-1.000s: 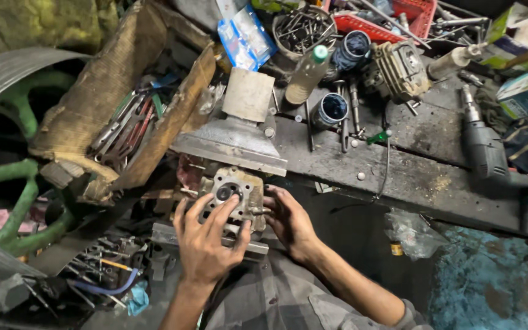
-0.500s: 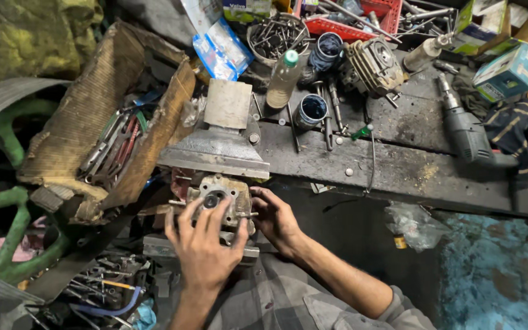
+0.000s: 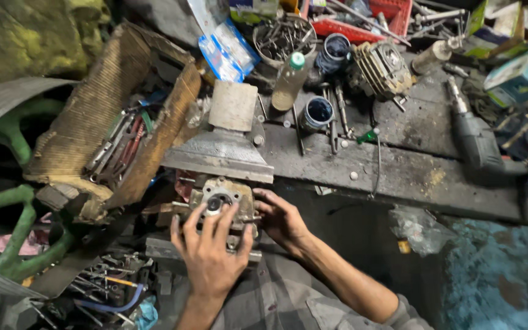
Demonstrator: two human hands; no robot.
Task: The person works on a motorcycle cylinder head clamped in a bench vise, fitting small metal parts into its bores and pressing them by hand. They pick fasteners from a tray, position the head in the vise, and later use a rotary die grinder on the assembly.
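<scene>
Fingers shifted little since earlier frames — left hand (image 3: 210, 253) spread over engine casting (image 3: 222, 201), right hand (image 3: 281, 219) gripping its side, probably steadying; casting sits below vise (image 3: 222, 150) at bench edge.

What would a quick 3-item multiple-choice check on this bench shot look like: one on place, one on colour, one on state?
1. Where does the electric drill lie?
A. right part of the workbench
B. inside the tool tray
C. on the floor

2. What colour is the cap of the plastic bottle?
A. red
B. green
C. black

3. How is the metal engine part held?
A. left hand alone
B. lying untouched
C. both hands on it

Key: 1 A, it rests on the workbench at right. 2 B, the cap shows green. 3 C, the left hand spreads its fingers over the front, the right hand grips its side.
</scene>
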